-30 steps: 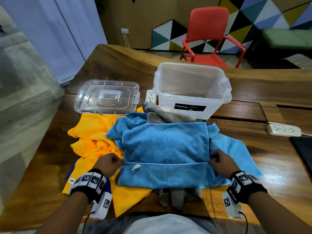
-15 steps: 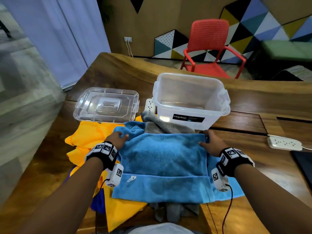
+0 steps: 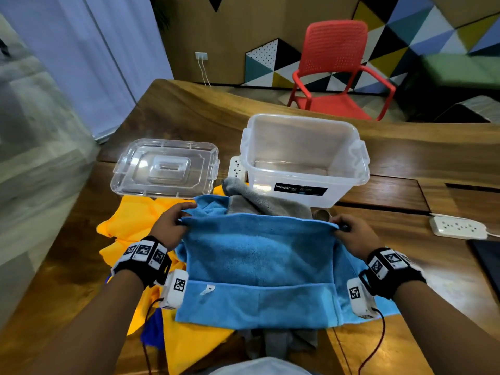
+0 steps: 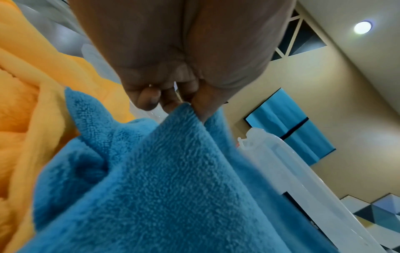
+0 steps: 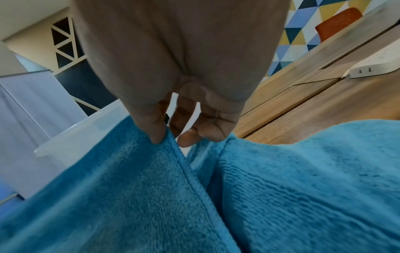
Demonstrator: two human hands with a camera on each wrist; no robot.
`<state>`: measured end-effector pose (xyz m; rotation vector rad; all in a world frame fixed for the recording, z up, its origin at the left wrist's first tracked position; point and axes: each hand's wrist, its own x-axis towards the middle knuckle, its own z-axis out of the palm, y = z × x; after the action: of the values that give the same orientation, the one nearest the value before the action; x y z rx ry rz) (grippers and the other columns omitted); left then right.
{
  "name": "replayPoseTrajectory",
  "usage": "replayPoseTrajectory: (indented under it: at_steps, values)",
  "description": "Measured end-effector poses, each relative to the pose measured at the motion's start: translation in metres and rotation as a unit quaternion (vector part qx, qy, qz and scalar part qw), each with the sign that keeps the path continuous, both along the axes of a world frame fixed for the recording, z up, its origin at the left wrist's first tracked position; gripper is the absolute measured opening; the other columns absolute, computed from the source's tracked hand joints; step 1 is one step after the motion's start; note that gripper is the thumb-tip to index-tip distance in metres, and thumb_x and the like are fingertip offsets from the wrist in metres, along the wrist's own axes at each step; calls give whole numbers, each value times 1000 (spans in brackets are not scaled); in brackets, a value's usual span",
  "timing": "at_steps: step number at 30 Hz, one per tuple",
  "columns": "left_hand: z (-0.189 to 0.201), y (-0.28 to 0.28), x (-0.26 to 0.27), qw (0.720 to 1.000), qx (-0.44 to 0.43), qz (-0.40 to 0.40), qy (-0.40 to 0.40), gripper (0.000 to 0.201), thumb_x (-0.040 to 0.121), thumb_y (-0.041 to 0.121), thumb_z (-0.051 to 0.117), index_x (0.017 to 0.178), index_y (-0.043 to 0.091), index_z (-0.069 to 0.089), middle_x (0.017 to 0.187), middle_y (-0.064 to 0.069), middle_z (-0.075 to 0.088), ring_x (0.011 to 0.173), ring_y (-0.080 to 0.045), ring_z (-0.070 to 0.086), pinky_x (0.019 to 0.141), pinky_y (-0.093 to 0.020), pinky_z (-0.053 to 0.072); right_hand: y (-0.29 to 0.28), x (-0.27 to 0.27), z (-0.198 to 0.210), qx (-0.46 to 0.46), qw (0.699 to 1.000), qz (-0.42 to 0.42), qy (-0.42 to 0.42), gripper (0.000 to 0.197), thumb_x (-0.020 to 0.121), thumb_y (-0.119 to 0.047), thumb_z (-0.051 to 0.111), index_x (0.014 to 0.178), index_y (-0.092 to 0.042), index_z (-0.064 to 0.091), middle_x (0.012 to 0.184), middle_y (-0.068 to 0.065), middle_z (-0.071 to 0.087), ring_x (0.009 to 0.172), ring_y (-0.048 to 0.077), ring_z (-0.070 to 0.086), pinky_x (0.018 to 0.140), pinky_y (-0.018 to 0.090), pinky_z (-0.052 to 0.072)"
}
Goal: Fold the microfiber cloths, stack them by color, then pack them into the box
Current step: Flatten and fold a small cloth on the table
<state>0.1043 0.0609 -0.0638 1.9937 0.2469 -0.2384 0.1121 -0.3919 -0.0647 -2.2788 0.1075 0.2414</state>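
A light blue microfiber cloth point(image 3: 257, 255) lies before me on a pile of cloths, its near edge folded over. My left hand point(image 3: 173, 223) pinches its far left corner, seen close in the left wrist view point(image 4: 186, 109). My right hand point(image 3: 349, 234) pinches the far right corner point(image 5: 166, 135), and the far edge is raised slightly. Under it lie a grey cloth point(image 3: 259, 201), yellow cloths point(image 3: 130, 226) at the left, and a dark blue one point(image 3: 154, 334) that peeks out. The clear plastic box point(image 3: 303, 155) stands open just beyond.
The box's clear lid point(image 3: 165, 169) lies left of the box on the wooden table point(image 3: 433, 266). A white power strip point(image 3: 457, 227) sits at the right, another point(image 3: 236, 169) beside the box. A red chair point(image 3: 338, 71) stands beyond the table.
Both hands moved from the cloth's near fold to its far corners, took hold of them and lifted the far edge slightly.
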Motion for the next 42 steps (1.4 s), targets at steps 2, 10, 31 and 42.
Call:
replayPoseTrajectory:
  at_steps: [2, 10, 31, 42]
  values:
    - [-4, 6, -9, 1000, 1, -18, -23, 60, 74, -21, 50, 86, 34, 70, 92, -9, 65, 83, -26, 59, 71, -28, 52, -7, -10, -4, 23, 1000, -2, 7, 38, 82, 13, 68, 75, -25, 67, 79, 2, 70, 67, 3, 61, 69, 17, 48]
    - [-15, 12, -48, 999, -27, -42, 1, 56, 81, -22, 55, 67, 29, 75, 75, 7, 70, 79, -24, 57, 72, -36, 44, -7, -47, -8, 151, 978, -59, 129, 24, 93, 8, 53, 81, -12, 60, 58, 2, 53, 48, 19, 43, 47, 24, 34]
    - [-31, 6, -110, 992, -92, -17, 86, 23, 74, -3, 75, 88, 3, 58, 59, 5, 55, 54, -10, 49, 46, -20, 40, -6, -97, -16, 177, 970, -84, 146, 15, 88, 4, 69, 96, -3, 60, 65, 4, 64, 52, 16, 62, 48, 27, 50]
    - [-48, 5, -120, 990, -20, -3, 138, 46, 81, 3, 75, 111, 18, 44, 85, -14, 65, 73, -22, 63, 58, -30, 47, -9, -109, -37, 134, 971, -71, 185, 41, 86, -7, 76, 113, -19, 48, 85, 18, 67, 68, 26, 68, 60, 39, 57]
